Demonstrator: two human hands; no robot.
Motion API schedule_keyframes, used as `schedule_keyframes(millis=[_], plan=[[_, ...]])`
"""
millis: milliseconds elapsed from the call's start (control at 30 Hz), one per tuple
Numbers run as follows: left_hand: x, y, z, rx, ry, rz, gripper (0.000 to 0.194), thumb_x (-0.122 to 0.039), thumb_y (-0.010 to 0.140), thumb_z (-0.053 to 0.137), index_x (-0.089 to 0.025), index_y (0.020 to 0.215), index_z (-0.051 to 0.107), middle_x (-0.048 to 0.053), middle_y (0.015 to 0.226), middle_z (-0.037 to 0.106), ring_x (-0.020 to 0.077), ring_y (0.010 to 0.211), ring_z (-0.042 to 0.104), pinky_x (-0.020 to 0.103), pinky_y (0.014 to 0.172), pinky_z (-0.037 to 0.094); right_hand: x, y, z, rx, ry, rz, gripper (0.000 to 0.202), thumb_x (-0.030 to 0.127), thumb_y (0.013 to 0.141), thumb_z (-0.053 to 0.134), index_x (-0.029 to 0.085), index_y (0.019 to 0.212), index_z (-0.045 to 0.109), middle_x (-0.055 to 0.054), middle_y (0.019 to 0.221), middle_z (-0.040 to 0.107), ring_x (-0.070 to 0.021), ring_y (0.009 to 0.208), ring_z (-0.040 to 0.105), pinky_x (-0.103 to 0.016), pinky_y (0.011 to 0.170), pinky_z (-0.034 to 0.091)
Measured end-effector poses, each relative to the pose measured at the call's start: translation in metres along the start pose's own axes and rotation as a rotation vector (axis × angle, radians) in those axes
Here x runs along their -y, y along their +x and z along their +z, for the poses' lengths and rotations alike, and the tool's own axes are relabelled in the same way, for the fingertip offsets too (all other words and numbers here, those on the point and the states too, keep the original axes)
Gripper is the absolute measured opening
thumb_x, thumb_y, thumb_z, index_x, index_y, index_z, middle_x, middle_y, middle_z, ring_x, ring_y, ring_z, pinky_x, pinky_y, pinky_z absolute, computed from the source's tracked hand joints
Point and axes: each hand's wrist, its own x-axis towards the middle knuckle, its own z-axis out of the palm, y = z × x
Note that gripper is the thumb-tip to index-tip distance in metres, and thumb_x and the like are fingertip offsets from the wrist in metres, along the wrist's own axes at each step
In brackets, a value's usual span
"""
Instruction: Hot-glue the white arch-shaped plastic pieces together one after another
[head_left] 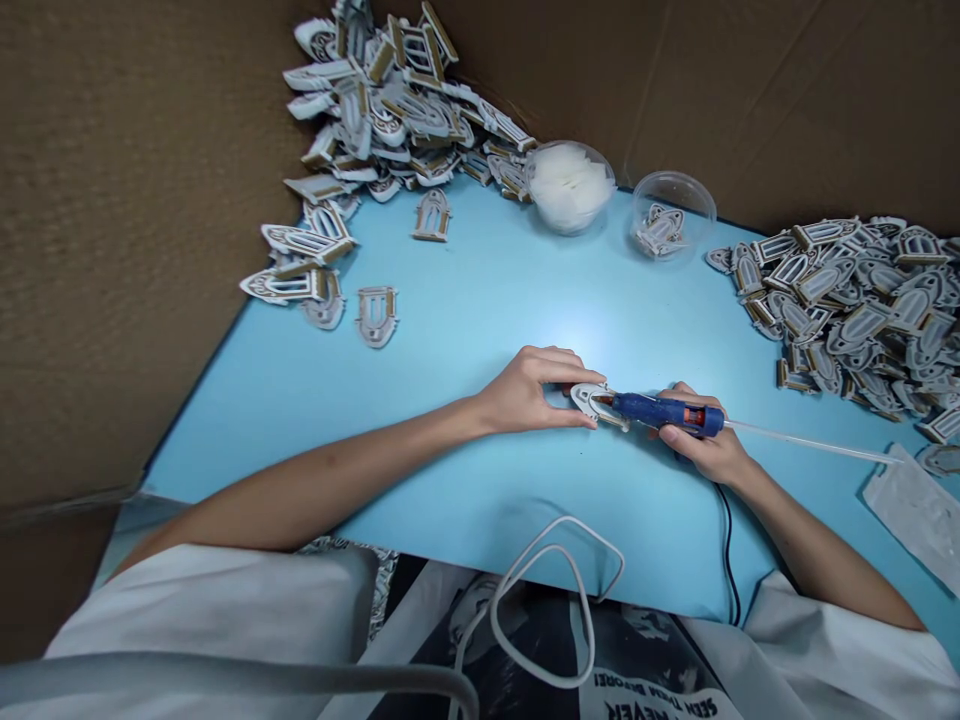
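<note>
Fingers (566, 373) of the left hand (521, 392) are pinching a white, plastic-looking, arched window-shaped piece (583, 397), probably light, stiff and brittle, best held by its outer edges, above the light-blue table (450, 490), while the right hand (712, 450) is gripping a dark-blue glue gun (641, 408).

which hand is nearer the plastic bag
Right. The right hand, around the glue gun, is left of the plastic bag; the left hand, holding an arched piece, is farther left.

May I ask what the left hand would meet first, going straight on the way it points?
Past the white arched piece it holds, the left hand would probably meet the blue glue gun first, though depth is unclear.
</note>
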Motion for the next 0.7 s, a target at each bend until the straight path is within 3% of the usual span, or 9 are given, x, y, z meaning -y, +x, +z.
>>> schedule_keyframes(millis=[367,700], plan=[[0.0025,0.0011,-0.0042,0.057,0.002,0.106,0.050,-0.057,0.093,0.079,-0.015,0.121,0.081,0.010,0.088,0.077,0.0177,0.076,0.068,0.032,0.071,0.053,-0.0053,-0.0021,0.0033,-0.043,0.060,-0.007,0.053,0.069,0.099,0.060,0.024,0.072,0.065,-0.003,0.067,0.056,-0.0215,0.068,0.048,-0.035,0.064,0.039],[0.0041,0.0017,-0.0024,0.077,0.001,0.102,0.049,-0.057,0.093,0.079,-0.016,0.119,0.081,0.009,0.088,0.077,0.0178,0.077,0.068,0.032,0.073,0.051,-0.0023,-0.0008,0.0033,-0.049,0.063,-0.015,0.048,0.064,0.099,0.064,0.023,0.072,0.065,-0.003,0.068,0.055,-0.0202,0.066,0.046,-0.034,0.062,0.037]])
